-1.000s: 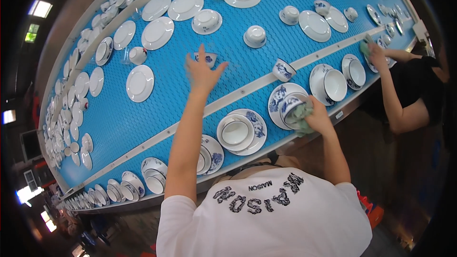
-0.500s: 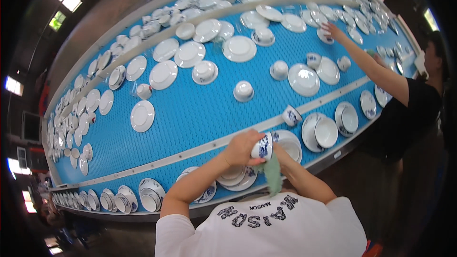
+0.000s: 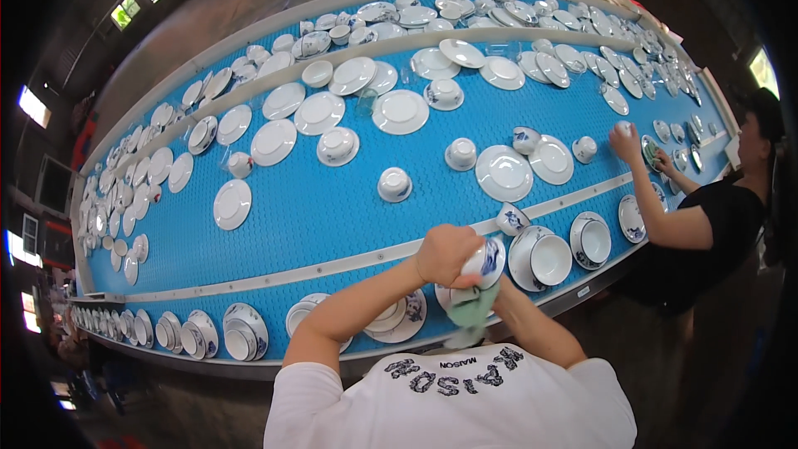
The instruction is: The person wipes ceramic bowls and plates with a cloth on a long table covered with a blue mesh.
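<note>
My left hand [image 3: 449, 257] is closed around a white cup with blue decoration [image 3: 492, 260], tilted above the near edge of the belt. A pale green cloth [image 3: 471, 308] is bunched against the cup's lower side and hangs down toward my shirt. My right hand [image 3: 502, 289] is behind the cup and cloth, apparently gripping the cloth, with its fingers mostly hidden. Just beyond my hands, another blue-patterned cup [image 3: 513, 219] lies tipped by the white divider rail [image 3: 366, 261]. To its right, a white bowl [image 3: 550, 259] rests on a plate.
A blue conveyor belt [image 3: 316, 199] carries many white plates, bowls and cups, densest at the far side and left. Stacked bowls and plates [image 3: 242, 337] line the near lane. At right, a co-worker in black [image 3: 731, 216] reaches over the belt, one hand near a green cloth [image 3: 653, 155].
The cup has turned in my hands and shifted slightly right, and the cloth bunches up around it. Dishes on the belt sit further left in view. The co-worker's reaching arm has drawn back.
</note>
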The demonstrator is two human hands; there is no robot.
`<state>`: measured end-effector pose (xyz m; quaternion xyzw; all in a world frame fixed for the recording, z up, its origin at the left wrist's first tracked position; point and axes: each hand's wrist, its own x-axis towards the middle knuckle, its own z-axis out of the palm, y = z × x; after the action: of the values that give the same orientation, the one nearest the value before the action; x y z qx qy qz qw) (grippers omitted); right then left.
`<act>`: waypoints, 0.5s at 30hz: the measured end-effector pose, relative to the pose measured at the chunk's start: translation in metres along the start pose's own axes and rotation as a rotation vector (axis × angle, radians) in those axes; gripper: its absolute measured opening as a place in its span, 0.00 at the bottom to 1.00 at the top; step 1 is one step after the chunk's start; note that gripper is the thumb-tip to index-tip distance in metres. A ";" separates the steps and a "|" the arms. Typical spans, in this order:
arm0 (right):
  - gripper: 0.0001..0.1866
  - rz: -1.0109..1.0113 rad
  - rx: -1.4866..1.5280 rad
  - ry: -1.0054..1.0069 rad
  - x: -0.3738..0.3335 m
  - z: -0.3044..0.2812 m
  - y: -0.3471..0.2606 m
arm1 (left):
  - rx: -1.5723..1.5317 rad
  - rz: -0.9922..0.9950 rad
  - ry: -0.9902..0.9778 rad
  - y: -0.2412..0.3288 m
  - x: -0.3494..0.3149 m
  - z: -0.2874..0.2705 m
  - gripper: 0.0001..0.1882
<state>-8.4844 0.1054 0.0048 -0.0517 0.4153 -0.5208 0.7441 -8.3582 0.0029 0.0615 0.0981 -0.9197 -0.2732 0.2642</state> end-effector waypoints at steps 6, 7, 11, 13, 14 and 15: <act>0.18 -0.507 -1.127 0.323 -0.036 -0.100 -0.066 | 0.327 -0.330 -0.075 -0.074 0.011 0.011 0.34; 0.20 -0.692 -1.449 0.513 -0.049 -0.119 -0.077 | 0.478 -0.522 -0.100 -0.090 0.008 0.004 0.34; 0.20 -0.558 -1.706 0.662 -0.066 -0.198 -0.078 | 0.486 -0.824 -0.111 -0.196 -0.088 0.029 0.34; 0.22 -0.765 -1.395 0.675 -0.078 -0.200 -0.087 | 0.166 -0.874 0.043 -0.173 -0.069 0.037 0.32; 0.22 -0.844 -1.281 0.630 -0.082 -0.181 -0.099 | -0.125 -0.906 0.161 -0.154 -0.053 0.040 0.30; 0.22 -0.869 -1.271 0.638 -0.083 -0.167 -0.107 | -0.565 -1.022 0.247 -0.118 -0.025 0.043 0.27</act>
<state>-8.6848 0.1841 -0.0022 -0.4674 0.7642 -0.4175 0.1527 -8.3561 -0.0674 -0.0458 0.4853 -0.6101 -0.5864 0.2199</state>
